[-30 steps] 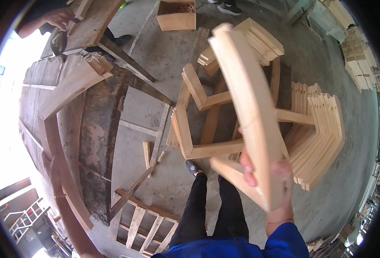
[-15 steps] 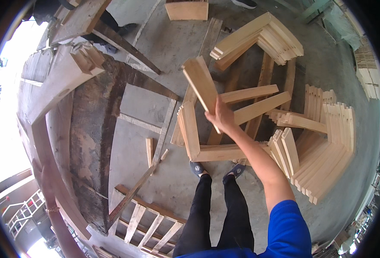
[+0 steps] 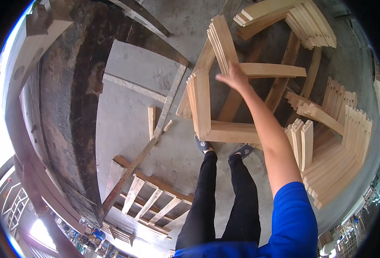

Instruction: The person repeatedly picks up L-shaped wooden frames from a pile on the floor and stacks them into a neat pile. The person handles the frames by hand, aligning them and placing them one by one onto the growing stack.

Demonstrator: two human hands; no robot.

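Observation:
My right hand point(image 3: 235, 79) is at the near end of a stack of pale wooden pieces point(image 3: 222, 45), thumb spread away from its fingers and nothing gripped. An upright pair of angled boards point(image 3: 202, 101) stands just left of it, joined to a long low board point(image 3: 235, 134). At the left rim, my left hand point(image 3: 26, 174) closes around a big curved wooden frame piece point(image 3: 23, 73) with a notched upper end. The fingers there are partly hidden and blurred. That piece leans beside a dark, worn workbench point(image 3: 80, 86).
Nested angled wooden pieces point(image 3: 340, 155) are stacked at right, with another stack point(image 3: 312, 26) at far right. Slatted pallets lie under the stacks and at lower left point(image 3: 155, 202). A wooden brace point(image 3: 134, 88) spans the floor beside the bench. My feet stand close to the low board.
My right hand has let go of the board it held, which now lies against the stack, and its thumb has spread. The view has shifted; my left hand stays on the curved piece.

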